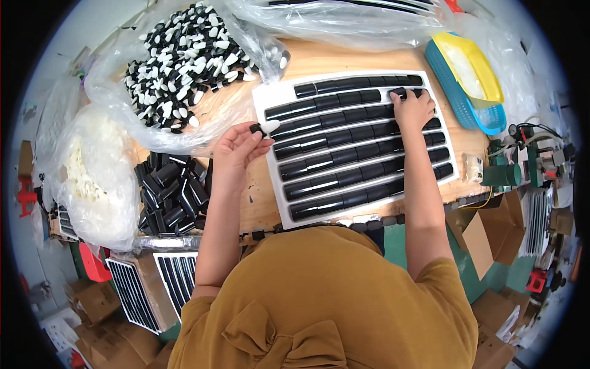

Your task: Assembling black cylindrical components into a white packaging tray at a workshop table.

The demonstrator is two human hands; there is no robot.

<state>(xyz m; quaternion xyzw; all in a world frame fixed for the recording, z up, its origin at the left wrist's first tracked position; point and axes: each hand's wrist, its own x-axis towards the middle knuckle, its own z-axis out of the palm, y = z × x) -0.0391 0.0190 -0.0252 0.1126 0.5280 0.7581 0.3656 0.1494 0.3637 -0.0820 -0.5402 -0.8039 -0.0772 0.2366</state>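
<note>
On the left of a wooden bench [319, 58], a clear bag of pale bits [92, 175] sits beside a heap of loose black cylinders [167, 184], with a pile of small black-and-white parts [178, 67] farther back. Next comes the left hand [235, 147], its grip closed on one black-and-white part [259, 128] by the black end; that part might drop among the rows if the fingertip hold loosens. It lies at the fingertips, white end pointing right, over the near-left edge of a white tray [282, 92] filled with rows of black cylinders. Toward the tray's far right, the right hand [413, 112] curls over a black cylinder [397, 94] directly under its fingers; whether that grip is closed cannot be told. A careless sideways push could knock neighbouring cylinders out of line. Beyond stand blue and yellow baskets [444, 77].
</note>
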